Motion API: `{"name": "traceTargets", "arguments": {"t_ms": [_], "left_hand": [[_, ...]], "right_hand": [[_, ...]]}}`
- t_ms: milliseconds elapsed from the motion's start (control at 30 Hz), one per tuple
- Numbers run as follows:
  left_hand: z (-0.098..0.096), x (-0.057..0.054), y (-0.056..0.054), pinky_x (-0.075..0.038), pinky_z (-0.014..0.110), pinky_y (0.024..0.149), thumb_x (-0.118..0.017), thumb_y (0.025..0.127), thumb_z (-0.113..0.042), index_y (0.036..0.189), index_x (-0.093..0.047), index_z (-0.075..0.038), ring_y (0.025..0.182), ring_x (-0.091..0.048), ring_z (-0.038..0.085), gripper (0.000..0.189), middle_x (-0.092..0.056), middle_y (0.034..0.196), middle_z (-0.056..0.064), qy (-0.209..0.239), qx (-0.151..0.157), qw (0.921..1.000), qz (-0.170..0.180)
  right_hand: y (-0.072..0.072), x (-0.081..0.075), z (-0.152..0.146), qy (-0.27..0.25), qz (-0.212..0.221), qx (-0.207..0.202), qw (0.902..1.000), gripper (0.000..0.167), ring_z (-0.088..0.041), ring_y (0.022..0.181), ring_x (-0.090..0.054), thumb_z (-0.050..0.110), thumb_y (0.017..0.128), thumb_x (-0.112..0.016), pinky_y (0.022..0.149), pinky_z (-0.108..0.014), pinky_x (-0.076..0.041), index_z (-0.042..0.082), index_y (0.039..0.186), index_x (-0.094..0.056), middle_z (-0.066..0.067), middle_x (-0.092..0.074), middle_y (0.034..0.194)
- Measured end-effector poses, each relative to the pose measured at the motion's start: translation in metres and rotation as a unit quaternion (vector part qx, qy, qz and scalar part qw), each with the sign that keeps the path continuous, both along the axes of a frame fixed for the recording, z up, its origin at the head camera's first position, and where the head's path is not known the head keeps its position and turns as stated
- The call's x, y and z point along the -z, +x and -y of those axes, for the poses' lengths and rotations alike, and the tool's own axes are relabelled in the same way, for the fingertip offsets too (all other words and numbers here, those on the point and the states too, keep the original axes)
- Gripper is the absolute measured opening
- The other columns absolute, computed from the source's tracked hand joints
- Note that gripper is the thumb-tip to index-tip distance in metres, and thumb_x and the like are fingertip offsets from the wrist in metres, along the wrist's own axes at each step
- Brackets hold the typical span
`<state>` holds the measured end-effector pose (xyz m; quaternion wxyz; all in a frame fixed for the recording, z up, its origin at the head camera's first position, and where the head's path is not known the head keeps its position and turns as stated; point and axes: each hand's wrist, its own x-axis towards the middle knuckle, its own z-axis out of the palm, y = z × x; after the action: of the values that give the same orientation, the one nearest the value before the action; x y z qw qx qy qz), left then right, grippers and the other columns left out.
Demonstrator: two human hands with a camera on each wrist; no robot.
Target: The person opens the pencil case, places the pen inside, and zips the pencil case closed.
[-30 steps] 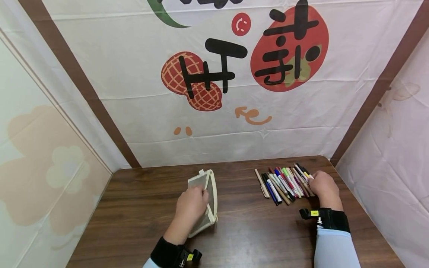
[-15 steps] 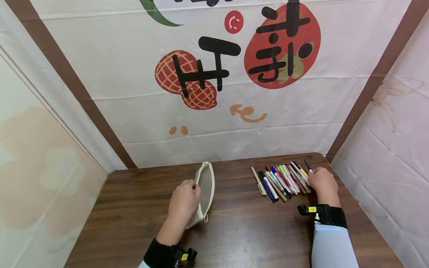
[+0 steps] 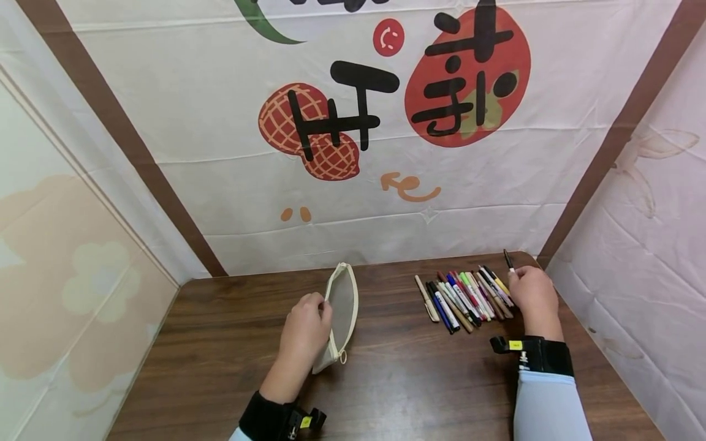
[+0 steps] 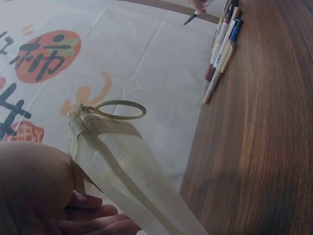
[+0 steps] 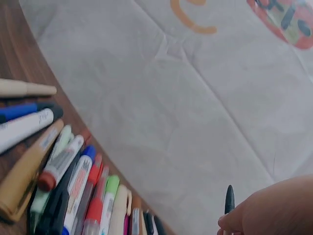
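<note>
My left hand [image 3: 306, 331] grips one side of a pale mesh zip pouch [image 3: 344, 300], which stands unzipped on the table with its mouth toward the right. A ring-shaped zipper pull [image 4: 120, 109] sticks out from the pouch's end in the left wrist view. At the right, my right hand [image 3: 534, 300] pinches a pen with a black cap [image 3: 507, 258], raised beside the row of pens. The lower part of that pen is hidden by the fingers. Several pens and markers [image 3: 466, 300] lie side by side just left of the right hand.
A beige pen [image 3: 426, 299] lies at the left end of the row. The brown wooden table [image 3: 386, 380] meets a white printed cloth [image 3: 231, 202] at its back edge. More cloth walls stand at the left and right.
The right hand has lifted the black-capped pen from the right end of the row. The left hand has turned the pouch more upright, and its mouth shows wider.
</note>
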<state>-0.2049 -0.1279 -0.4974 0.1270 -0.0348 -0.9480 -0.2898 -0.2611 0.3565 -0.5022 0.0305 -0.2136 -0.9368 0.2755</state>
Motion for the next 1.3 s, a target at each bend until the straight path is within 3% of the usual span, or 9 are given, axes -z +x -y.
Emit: {"name": "traceTargets", "arguments": {"t_ms": [367,567,733,933,1133,1300], "left_hand": [[-0.002,-0.003,-0.002,-0.058,0.042,0.070,-0.061,0.111,-0.015,0.099,-0.073,-0.003,0.077,-0.065,0.024,0.020,-0.071,0.095,0.012,0.018,-0.002,0.9998,-0.008],[-0.003,-0.004,-0.002,-0.058,0.042,0.070,-0.061,0.112,-0.015,0.098,-0.071,-0.003,0.078,-0.065,0.024,0.021,-0.070,0.095,0.012,0.030,-0.005,0.9995,-0.006],[-0.003,-0.002,-0.002,-0.056,0.040,0.070,-0.060,0.113,-0.016,0.096,-0.069,-0.005,0.077,-0.062,0.022,0.022,-0.068,0.093,0.011,0.034,-0.004,0.9994,0.001],[-0.002,-0.001,-0.002,-0.053,0.038,0.068,-0.060,0.111,-0.014,0.093,-0.067,-0.006,0.075,-0.059,0.021,0.021,-0.064,0.090,0.009,0.040,0.000,0.9992,0.000],[-0.004,0.002,0.000,-0.051,0.036,0.066,-0.057,0.113,-0.013,0.094,-0.065,-0.006,0.074,-0.056,0.019,0.022,-0.061,0.089,0.008,0.042,0.002,0.9990,0.015],[-0.008,0.004,0.002,-0.050,0.036,0.065,-0.058,0.111,-0.010,0.093,-0.065,-0.005,0.073,-0.055,0.018,0.020,-0.061,0.088,0.008,0.047,0.006,0.9989,-0.001]], "right_hand": [[0.002,-0.033,0.043,-0.057,-0.109,-0.048,0.9912,0.050,-0.048,0.120,-0.071,0.036,0.118,-0.056,0.096,-0.061,-0.060,-0.006,0.142,-0.070,-0.033,-0.072,0.134],[0.001,-0.047,0.076,-0.119,-0.157,-0.066,0.9780,0.044,-0.038,0.110,-0.074,0.035,0.116,-0.063,0.085,-0.038,-0.059,-0.002,0.138,-0.073,-0.026,-0.077,0.128],[-0.005,-0.051,0.101,-0.159,-0.187,-0.091,0.9651,0.033,-0.018,0.095,-0.072,0.027,0.113,-0.068,0.077,-0.020,-0.053,-0.002,0.128,-0.077,-0.021,-0.082,0.117],[-0.012,-0.057,0.135,-0.250,-0.188,-0.111,0.9432,0.028,-0.003,0.082,-0.076,0.023,0.110,-0.072,0.070,-0.024,-0.061,-0.002,0.125,-0.076,-0.013,-0.085,0.107],[-0.011,-0.057,0.180,-0.323,-0.171,-0.142,0.9200,0.032,-0.009,0.079,-0.081,0.020,0.108,-0.077,0.070,-0.024,-0.062,-0.002,0.131,-0.073,-0.013,-0.086,0.107],[-0.006,-0.049,0.212,-0.359,-0.154,-0.187,0.9011,0.034,-0.015,0.076,-0.083,0.013,0.106,-0.079,0.070,-0.028,-0.067,-0.003,0.135,-0.072,-0.014,-0.086,0.103]]}}
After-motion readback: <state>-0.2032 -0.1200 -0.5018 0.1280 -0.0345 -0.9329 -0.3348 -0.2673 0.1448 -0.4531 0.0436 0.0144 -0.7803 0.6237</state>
